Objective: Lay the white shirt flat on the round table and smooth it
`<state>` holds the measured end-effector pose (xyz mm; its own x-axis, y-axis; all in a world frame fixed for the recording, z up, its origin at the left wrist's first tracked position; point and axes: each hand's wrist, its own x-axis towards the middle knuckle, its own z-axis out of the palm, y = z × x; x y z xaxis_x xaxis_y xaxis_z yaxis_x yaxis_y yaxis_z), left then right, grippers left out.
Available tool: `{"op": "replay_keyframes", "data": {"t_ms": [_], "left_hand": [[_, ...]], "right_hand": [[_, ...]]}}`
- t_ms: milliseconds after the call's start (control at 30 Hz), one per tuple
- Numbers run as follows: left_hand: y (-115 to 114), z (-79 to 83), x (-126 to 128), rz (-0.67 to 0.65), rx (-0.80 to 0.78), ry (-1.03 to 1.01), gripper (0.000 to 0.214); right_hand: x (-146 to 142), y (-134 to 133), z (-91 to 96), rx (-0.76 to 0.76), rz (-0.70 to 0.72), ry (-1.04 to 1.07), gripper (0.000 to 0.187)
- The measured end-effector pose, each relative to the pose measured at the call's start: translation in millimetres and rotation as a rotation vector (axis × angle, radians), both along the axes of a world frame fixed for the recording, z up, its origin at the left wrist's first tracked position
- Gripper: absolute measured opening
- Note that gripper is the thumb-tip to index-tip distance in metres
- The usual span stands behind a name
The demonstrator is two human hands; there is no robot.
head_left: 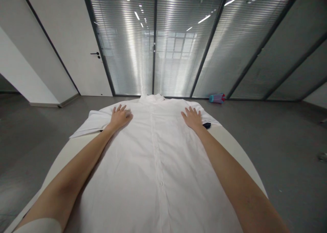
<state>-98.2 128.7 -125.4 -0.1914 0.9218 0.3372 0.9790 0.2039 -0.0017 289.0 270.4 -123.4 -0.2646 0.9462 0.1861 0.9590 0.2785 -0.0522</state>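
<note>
A white button-front shirt (155, 158) lies spread flat, front up, on a pale table (237, 148), collar at the far end. My left hand (120, 117) rests palm down on the shirt's left shoulder area, fingers stretched out. On the right shoulder area lies my right hand (192, 118), also flat with fingers spread. Both arms reach straight out over the cloth. Neither hand holds anything.
A small dark object (206, 125) peeks out from under the shirt's right sleeve. A blue and red bottle (217, 98) lies on the grey floor by the glass wall with blinds. A white door (84, 52) stands at the left.
</note>
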Motion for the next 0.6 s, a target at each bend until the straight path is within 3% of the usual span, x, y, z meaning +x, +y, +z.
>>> {"op": "replay_keyframes", "data": {"t_ms": [100,200,367,600], "left_hand": [[2,3.2,19,-0.025,0.043,-0.050,0.054],[2,-3.7,34,-0.072,-0.030,-0.100,0.060],[1,-18.8,36,-0.108,-0.176,-0.104,0.060],[1,-17.3,35,-0.111,-0.181,-0.103,0.062]], "right_hand": [[-11,-4,-0.3,-0.024,0.137,0.011,0.069],[-15,-4,-6.1,-0.093,0.207,-0.063,0.071],[12,10,-6.5,-0.178,-0.021,-0.024,0.073],[47,23,0.3,-0.211,-0.209,0.112,0.073]]}}
